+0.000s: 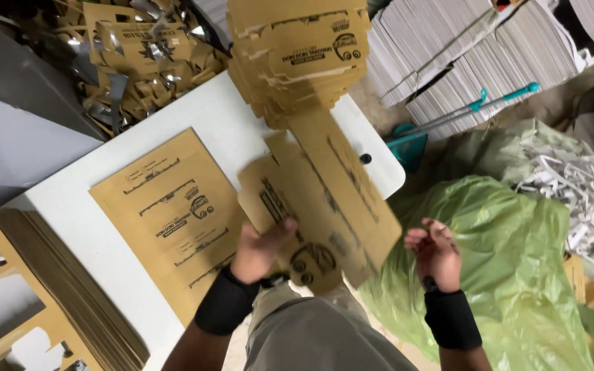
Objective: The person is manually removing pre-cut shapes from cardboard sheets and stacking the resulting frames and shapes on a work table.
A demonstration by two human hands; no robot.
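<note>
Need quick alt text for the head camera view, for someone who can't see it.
The left hand grips a flat brown cardboard blank over a white table, and the right hand hovers open and empty above a green plastic bag. Another printed blank lies on the table.

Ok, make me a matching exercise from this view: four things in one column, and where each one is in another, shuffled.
Things:
1. left hand
2. right hand
3. green plastic bag
4. teal-handled tool

Places:
A. leaning on the white card stacks
B. on a loose brown die-cut carton
C. empty, open in the air
D. right of the white table

Pairs: 1-B, 2-C, 3-D, 4-A
</note>
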